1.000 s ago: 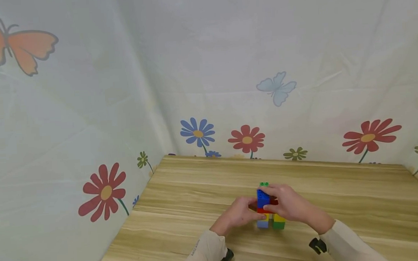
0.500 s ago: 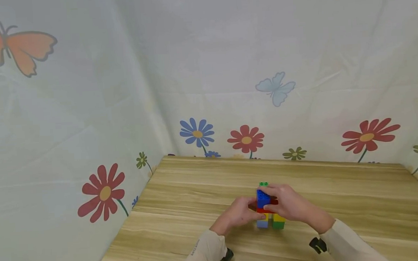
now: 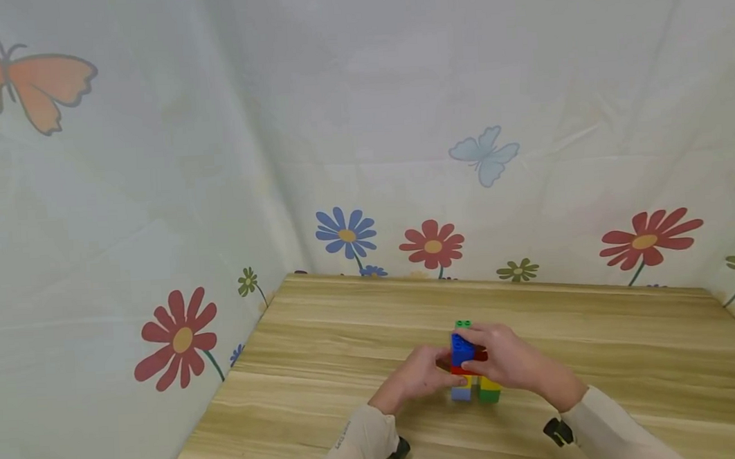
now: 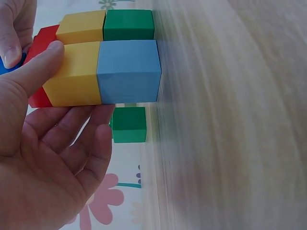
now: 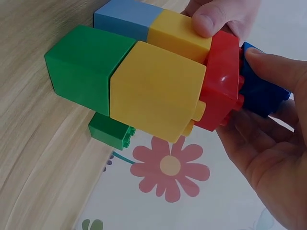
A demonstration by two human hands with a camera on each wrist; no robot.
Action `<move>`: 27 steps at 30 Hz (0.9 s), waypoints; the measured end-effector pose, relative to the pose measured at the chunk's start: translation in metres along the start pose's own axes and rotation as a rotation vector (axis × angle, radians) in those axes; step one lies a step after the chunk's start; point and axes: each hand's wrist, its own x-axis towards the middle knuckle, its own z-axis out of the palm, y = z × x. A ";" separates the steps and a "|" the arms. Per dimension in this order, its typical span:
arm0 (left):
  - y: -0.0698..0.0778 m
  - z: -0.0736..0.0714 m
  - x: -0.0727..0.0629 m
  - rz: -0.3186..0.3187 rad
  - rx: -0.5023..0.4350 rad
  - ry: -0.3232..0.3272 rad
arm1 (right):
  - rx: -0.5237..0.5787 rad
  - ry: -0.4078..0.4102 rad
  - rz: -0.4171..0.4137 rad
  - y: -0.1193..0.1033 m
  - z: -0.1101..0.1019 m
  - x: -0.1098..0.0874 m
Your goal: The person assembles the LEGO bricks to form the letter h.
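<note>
Two short columns of toy building bricks stand side by side: yellow (image 4: 76,74) on light blue (image 4: 129,72), and yellow (image 5: 156,86) on green (image 5: 88,67). A red brick (image 5: 223,76) spans their tops. With thumb in front and fingers behind, my left hand (image 3: 420,376) grips the left column at its yellow brick. My right hand (image 3: 505,357) pinches a dark blue brick (image 5: 264,86) over the left end of the red one. Some red studs show beside the blue brick in the right wrist view. My right fingers hide part of the red brick in the head view.
A separate green brick (image 4: 129,125) stands on the wooden table (image 3: 347,314) just behind the stacked bricks. White sheeting (image 3: 362,119) printed with flowers and butterflies rises along the table's back and left edges.
Both hands keep their grips and the bricks stay in place. The head view shifts very slightly.
</note>
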 end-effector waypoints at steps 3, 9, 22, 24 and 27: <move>-0.001 0.000 0.000 -0.006 -0.004 0.004 | -0.021 0.018 -0.003 0.001 0.003 0.000; -0.003 0.002 0.001 -0.012 -0.017 0.010 | -0.045 0.019 -0.010 0.003 0.007 0.001; -0.007 0.004 0.004 -0.015 -0.028 0.017 | -0.057 0.026 0.010 0.004 0.008 0.000; -0.007 0.004 0.004 -0.008 -0.031 0.011 | -0.051 0.022 0.023 0.004 0.008 0.000; -0.008 0.004 0.005 -0.004 -0.036 0.006 | -0.037 0.019 0.026 0.005 0.009 -0.001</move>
